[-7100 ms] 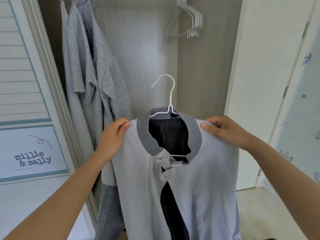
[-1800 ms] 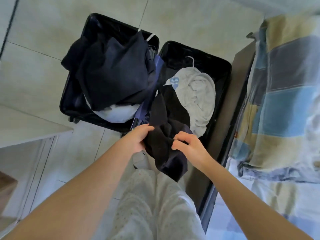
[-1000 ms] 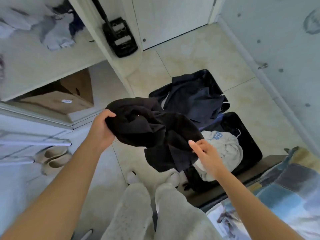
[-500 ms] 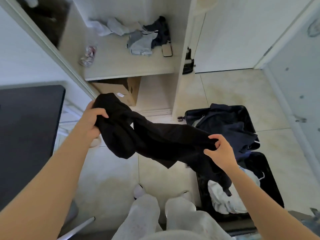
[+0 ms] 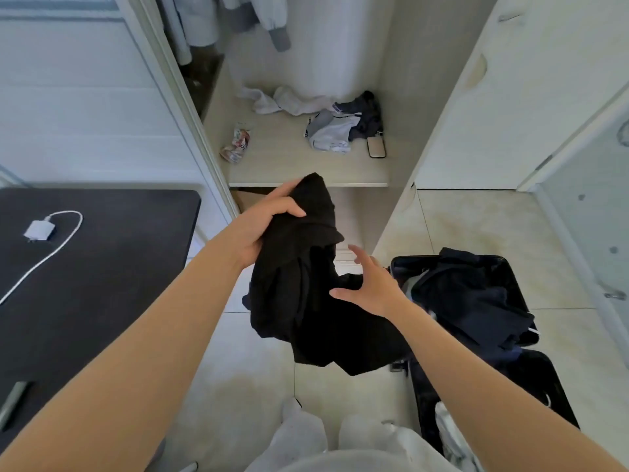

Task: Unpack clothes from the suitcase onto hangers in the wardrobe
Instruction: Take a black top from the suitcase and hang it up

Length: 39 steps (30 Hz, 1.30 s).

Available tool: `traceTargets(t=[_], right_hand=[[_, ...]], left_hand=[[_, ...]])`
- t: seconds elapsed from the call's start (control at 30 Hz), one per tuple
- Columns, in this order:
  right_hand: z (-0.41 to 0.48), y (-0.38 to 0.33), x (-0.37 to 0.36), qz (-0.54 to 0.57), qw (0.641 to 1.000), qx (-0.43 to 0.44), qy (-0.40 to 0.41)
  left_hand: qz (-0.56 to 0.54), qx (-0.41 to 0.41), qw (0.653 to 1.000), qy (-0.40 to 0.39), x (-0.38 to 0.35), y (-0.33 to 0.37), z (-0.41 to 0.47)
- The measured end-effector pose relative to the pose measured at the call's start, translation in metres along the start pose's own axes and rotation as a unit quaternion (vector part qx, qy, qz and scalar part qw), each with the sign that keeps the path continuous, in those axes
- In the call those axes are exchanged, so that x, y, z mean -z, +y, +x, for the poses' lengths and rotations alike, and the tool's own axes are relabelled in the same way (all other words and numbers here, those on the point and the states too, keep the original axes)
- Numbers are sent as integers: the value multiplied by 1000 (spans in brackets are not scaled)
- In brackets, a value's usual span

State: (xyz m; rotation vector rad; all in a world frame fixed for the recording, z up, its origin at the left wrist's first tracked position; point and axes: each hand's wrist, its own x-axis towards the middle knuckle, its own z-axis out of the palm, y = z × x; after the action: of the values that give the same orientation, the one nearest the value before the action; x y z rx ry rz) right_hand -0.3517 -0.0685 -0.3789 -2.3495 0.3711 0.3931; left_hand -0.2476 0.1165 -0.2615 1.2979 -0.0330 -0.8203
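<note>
Head view looks down on the wardrobe [image 5: 282,158], whose open shelf lies just beyond the grip, with grey clothes [image 5: 238,15] hanging above it. Left of the grip sits a dark desk [image 5: 102,284]. Right of the grip and lower, the open suitcase [image 5: 551,386] lies on the tiled floor with navy clothes [image 5: 469,294] heaped in it.

The black garment [image 5: 299,301] is held up in the air between shelf and suitcase. Its long axis runs roughly top to bottom, with the bunched end up at the grip and the loose end pointing down toward the floor (trailing a little right).

The left hand [image 5: 265,226] grips that bunched top, fingers curled round the cloth. The right hand [image 5: 371,287] is spread and holds nothing, lower and to the right of the grip, just beside the cloth; contact cannot be told.

A phone [image 5: 376,147] lies on the shelf beyond the grip, and a white charger [image 5: 39,229] lies on the desk.
</note>
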Motion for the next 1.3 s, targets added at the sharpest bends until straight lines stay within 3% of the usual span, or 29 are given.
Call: traceTargets(t=[0.07,0.13,0.3,0.4,0.5,0.63,0.7,0.83,0.97,1.1,1.17,1.3], right_hand=[[7,-39,-5,175,982,53,-42],[16,-74,-8,273,957,70,-66],[41,-94,21,309,949,-5,60],[52,-87,49,367,923,-55,103],[58,-84,73,499,859,-68,97],[64,-93,104,691,713,-80,91],[65,-97,120,719,686,-72,89],[62,-110,150,710,699,-38,76],[70,-132,165,653,756,-35,20],[77,-151,175,618,785,-9,-36],[80,-158,180,615,787,0,-56],[77,-172,191,601,794,43,-82]], left_hand=[[16,-12,999,-30,-3,8,-2],[2,-29,998,-48,-1,19,-5],[-19,-57,997,-57,27,47,-14],[61,-47,997,6,67,54,-15],[161,-4,986,37,103,43,-13],[288,29,952,97,129,15,-7],[350,38,923,153,142,-1,-3],[408,107,890,175,163,-30,5],[468,162,859,134,165,-49,20],[496,179,844,102,148,-58,40],[479,148,860,93,127,-56,51],[415,-31,903,104,76,-34,75]])
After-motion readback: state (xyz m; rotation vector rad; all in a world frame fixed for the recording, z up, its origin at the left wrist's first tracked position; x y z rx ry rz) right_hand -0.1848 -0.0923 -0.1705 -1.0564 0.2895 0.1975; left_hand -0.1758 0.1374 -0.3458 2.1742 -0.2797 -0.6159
